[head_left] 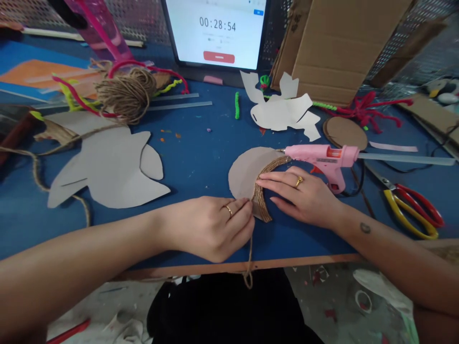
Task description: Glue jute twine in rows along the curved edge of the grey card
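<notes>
A cardboard semicircle (247, 172) lies on the blue table (201, 143), with jute twine (263, 196) glued in rows along its curved edge. My left hand (211, 227) pinches the twine at the lower end of that edge, and a loose strand (250, 258) hangs down past the table's front edge. My right hand (297, 193) rests its fingertips on the twine coil, pressing it against the cardboard. A pink hot glue gun (322, 160) lies just beyond my right hand, its nozzle near the top of the twine band.
A large grey cardboard cutout (103, 167) and a jute twine spool (125, 94) lie to the left. A white paper cutout (279, 107), a round cardboard disc (345, 133), and red-and-yellow scissors (412, 212) lie around the work. A timer screen (217, 31) stands at the back.
</notes>
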### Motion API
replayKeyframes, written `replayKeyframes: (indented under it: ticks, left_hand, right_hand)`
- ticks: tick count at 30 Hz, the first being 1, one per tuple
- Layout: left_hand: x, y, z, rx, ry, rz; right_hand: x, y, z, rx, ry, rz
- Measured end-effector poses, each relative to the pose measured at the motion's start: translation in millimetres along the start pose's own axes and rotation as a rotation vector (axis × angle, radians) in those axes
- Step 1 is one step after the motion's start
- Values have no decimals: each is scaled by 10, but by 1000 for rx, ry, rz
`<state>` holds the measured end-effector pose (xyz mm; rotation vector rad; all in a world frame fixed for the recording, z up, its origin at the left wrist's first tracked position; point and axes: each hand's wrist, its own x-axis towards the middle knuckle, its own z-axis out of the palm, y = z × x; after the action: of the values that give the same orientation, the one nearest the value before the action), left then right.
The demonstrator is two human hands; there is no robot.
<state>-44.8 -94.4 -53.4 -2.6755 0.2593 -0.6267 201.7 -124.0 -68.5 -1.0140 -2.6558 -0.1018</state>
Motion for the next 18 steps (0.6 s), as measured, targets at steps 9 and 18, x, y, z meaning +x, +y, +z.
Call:
replayKeyframes:
  ticks: [9,18]
  left_hand:
    - [-62,-10,25,6,39,-85]
    - [-69,-24,67,-57,60,-92]
  right_hand:
    - [-445,-181,-386,-4,111,51]
    - [-857,149,-411,-46,477,755]
